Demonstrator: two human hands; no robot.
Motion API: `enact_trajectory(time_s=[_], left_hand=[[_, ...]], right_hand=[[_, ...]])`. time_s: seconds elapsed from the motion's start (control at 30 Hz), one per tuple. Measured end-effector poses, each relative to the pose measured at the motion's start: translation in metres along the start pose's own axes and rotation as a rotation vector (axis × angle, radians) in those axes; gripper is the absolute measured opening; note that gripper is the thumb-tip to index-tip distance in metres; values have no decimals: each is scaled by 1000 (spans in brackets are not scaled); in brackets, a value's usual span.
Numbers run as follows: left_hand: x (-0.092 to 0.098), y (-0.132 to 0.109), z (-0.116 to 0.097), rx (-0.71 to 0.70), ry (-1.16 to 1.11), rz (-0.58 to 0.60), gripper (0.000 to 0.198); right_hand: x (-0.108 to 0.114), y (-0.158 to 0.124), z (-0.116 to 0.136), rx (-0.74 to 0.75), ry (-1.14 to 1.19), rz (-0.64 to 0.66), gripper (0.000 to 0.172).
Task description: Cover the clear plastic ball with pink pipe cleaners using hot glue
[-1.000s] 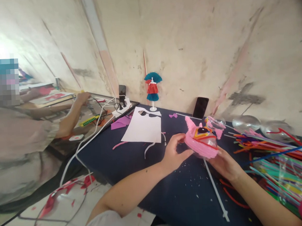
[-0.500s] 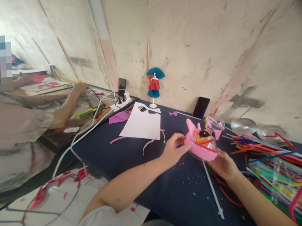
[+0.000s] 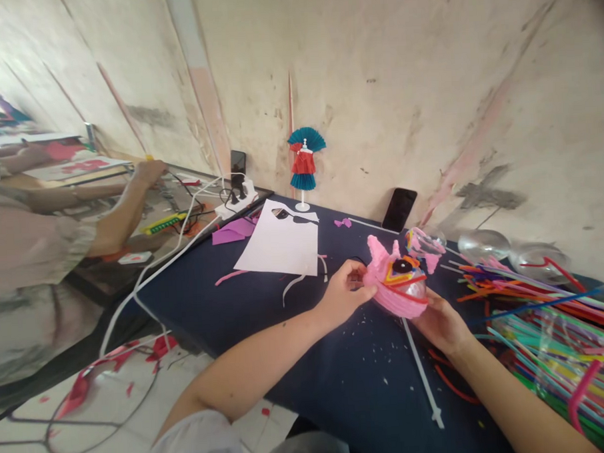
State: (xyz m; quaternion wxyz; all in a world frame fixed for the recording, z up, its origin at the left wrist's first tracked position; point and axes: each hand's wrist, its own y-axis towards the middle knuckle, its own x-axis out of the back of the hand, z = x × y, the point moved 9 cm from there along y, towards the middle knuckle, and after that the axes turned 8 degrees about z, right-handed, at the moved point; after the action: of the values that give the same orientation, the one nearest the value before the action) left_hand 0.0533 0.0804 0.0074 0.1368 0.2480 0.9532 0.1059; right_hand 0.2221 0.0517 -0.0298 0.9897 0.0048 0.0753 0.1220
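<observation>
A pink fuzzy animal-head craft [image 3: 396,301], with pointed ears, a dark eye ringed in orange and yellow, and a red-edged mouth over clear plastic, is held above the dark blue table. My left hand [image 3: 347,286] grips its left side, thumb in front and fingers curled. Around its lower right side my right hand [image 3: 440,320] is closed, with some fingers hidden behind it. A white stick [image 3: 422,375] extends below the craft toward the table's front; whether they are joined I cannot tell. Behind it lies a clear plastic piece with pink trim [image 3: 425,244].
Colourful pipe cleaners [image 3: 552,356] and clear plastic domes [image 3: 483,245] crowd the right side. White paper [image 3: 283,244], a phone [image 3: 399,209] and a small dress stand [image 3: 303,163] are farther back. A power strip [image 3: 238,199] with cables lies left, near a co-worker's arm [image 3: 116,218].
The view has shifted slightly, so everything sits a little more to the left. The craft turns very slightly in my hands, and both keep their grip.
</observation>
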Motion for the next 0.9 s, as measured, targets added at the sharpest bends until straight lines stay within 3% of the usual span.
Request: enact_trajectory(time_s=[0.3, 0.57, 0.67, 0.8, 0.9], left_hand=[[6, 0, 1, -36, 54, -57, 27], [10, -2, -10, -106, 252, -87, 17], [12, 4, -5, -68, 333, -16, 28], [17, 12, 0, -11, 521, 53, 64], [20, 17, 3, 23, 617, 86, 56]], right_hand=[[-3, 2, 1, 17, -35, 21, 41], [-6, 1, 9, 40, 65, -3, 34], [5, 2, 11, 61, 53, -102, 34], [15, 9, 9, 98, -47, -199, 48], [9, 20, 9, 149, -202, -160, 60]])
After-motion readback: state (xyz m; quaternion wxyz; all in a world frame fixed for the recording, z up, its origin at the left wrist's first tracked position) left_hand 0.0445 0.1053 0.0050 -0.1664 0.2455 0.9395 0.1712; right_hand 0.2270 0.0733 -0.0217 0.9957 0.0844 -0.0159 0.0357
